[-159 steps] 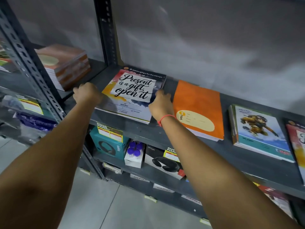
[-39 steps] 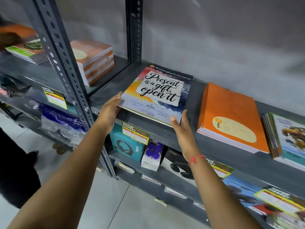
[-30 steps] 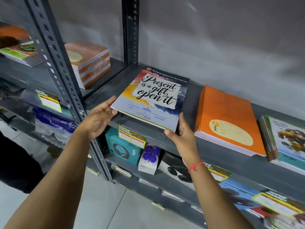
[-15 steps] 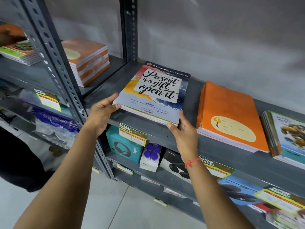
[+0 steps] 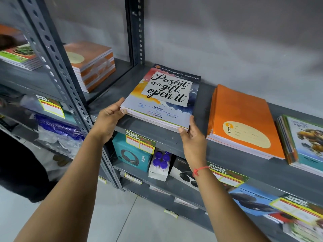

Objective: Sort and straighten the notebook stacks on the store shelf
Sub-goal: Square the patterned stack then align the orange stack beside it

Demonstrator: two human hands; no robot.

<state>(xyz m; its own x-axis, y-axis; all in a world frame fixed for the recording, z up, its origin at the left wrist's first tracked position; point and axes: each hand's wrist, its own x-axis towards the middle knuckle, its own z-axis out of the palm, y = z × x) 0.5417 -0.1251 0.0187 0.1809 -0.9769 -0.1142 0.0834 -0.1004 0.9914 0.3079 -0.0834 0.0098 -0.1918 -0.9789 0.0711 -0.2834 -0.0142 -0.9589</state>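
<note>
The left hand (image 5: 109, 117) cups the near left corner of the printed stack (image 5: 162, 97), thumb along the side and fingers curled at the front edge, so it grips nothing but acts as a stop. The right hand (image 5: 193, 138) mirrors it at the near right corner, fingers spread and upright against the edge, thumb tip touching the bottom sheets; it too is open, pressing rather than pinching. Bracing both corners at once looks meant to square the loose notebooks against each other and slide them as one block. The stack lies flat on the shelf (image 5: 174, 138), its front edge close to the lip and skewed a little relative to it, which is likely why both corners are being worked. To its right, apart from it, the orange stack (image 5: 244, 117) lies with its left edges fanned, and beyond that a cartoon stack (image 5: 304, 142), also fanned. These probably wait their turn. A taller pile (image 5: 92, 65) sits in the next bay, behind the upright (image 5: 57, 67).
</note>
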